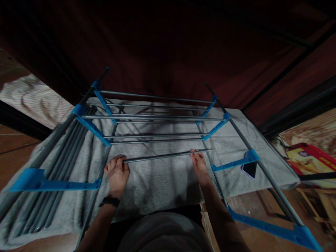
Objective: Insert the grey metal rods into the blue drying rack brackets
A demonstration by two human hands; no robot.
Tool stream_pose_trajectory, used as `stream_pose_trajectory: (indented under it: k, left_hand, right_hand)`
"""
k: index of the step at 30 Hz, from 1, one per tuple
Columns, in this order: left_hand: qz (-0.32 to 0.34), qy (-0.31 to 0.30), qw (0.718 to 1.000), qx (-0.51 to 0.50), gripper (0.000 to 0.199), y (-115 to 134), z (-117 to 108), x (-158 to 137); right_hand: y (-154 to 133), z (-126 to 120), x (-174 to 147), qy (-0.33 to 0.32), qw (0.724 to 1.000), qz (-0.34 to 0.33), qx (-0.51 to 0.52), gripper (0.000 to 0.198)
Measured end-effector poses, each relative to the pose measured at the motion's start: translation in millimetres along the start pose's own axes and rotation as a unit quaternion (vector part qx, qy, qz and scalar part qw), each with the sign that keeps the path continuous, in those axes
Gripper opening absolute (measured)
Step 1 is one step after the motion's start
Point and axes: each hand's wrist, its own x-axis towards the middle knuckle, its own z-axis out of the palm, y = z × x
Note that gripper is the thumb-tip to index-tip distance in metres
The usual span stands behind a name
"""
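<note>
A thin grey metal tube [157, 157] lies crosswise between my hands, tilted slightly up to the right. My left hand [117, 172], with a dark band at the wrist, is closed around its left end. Near the other end, my right hand [198, 162] pinches the tube with its fingers, and the tip sticks out past them. Around both hands stands a rack frame of grey tubes with blue plastic brackets, among them a left bracket [65, 185] and a right bracket [235, 163]. Several crossbars [157, 135] span the frame beyond my hands.
Several loose grey tubes [56, 178] lie side by side on the left of the grey blanket [157, 189]. A phone [250, 169] rests on the blanket at right, partly behind a bracket. A red and yellow package [309, 157] is at far right. Dark red fabric [162, 45] hangs behind.
</note>
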Motion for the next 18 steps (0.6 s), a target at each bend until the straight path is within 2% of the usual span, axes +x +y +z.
stream_pose_trajectory:
  k: [6, 11, 18]
  left_hand:
    - [-0.012, 0.009, 1.000, -0.023, 0.026, -3, 3, 0]
    - [-0.002, 0.022, 0.998, -0.061, 0.023, -8, 4, 0]
    - [-0.041, 0.039, 0.995, -0.086, 0.021, 0, -4, -1]
  right_hand:
    - [-4, 2, -3, 0.006, 1.000, 0.003, 0.002, 0.038]
    - [-10, 3, -5, 0.000, 1.000, 0.014, -0.009, 0.032]
    - [-17, 4, 2, 0.009, 0.999, 0.041, -0.029, 0.024]
